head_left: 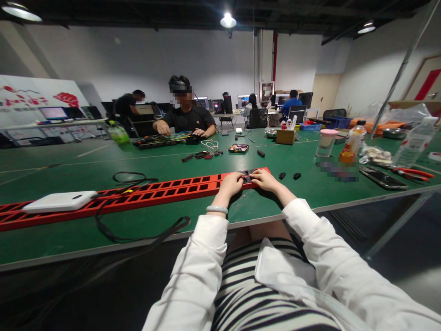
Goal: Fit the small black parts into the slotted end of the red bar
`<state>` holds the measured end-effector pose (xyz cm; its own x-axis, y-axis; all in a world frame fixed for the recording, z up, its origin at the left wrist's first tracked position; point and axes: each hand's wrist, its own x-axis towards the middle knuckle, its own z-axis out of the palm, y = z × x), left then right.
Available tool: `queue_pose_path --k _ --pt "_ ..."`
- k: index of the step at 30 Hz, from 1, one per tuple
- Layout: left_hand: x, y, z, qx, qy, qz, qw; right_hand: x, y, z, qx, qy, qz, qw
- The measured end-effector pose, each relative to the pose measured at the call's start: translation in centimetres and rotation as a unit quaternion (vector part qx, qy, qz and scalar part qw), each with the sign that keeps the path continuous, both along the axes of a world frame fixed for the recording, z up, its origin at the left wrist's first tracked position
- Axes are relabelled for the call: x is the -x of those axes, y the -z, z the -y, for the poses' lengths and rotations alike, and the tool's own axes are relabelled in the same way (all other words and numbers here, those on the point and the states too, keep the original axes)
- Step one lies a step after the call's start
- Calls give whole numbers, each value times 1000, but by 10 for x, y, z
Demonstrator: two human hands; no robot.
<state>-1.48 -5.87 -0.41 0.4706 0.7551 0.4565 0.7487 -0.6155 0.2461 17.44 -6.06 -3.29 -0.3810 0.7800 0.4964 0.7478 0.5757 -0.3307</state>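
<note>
A long red frame point(179, 192) with two rows of rectangular openings lies along the front of the green table. At its right end my left hand point(231, 185) and my right hand point(266, 179) meet, fingers bent and closed around a small black piece point(246, 174) set in the frame. My fingers partly cover this piece, so its exact kind is hidden. Two small black parts, one nearer point(282, 175) and one farther right point(296, 176), lie on the table beside my right hand.
On the frame's left part rests a white power bank point(62, 201) with a black cable point(110, 234) hanging over the table edge. A phone point(382, 178), red-handled pliers point(413, 173) and bottles point(353, 142) stand or lie at right. Across the table a person point(188, 117) handles wires.
</note>
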Motion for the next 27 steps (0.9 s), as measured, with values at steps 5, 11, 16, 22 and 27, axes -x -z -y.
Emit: queue_pose_path --k 5,11,16,22,27 --pt "0 -1 1 11 -8 -1 1000 1 0 3 -13 2 11 1000" --pt "0 -1 1 2 0 4 1000 2 0 7 -32 -6 -7 999" --pt "-1 -2 2 14 -13 1 1000 1 0 9 -39 -9 -12 999" --pt "-1 -3 3 18 -14 -1 1000 0 -4 14 -70 4 -43 997" --pt "1 -2 1 9 -2 -2 1000 -33 -10 24 -125 311 -130 933"
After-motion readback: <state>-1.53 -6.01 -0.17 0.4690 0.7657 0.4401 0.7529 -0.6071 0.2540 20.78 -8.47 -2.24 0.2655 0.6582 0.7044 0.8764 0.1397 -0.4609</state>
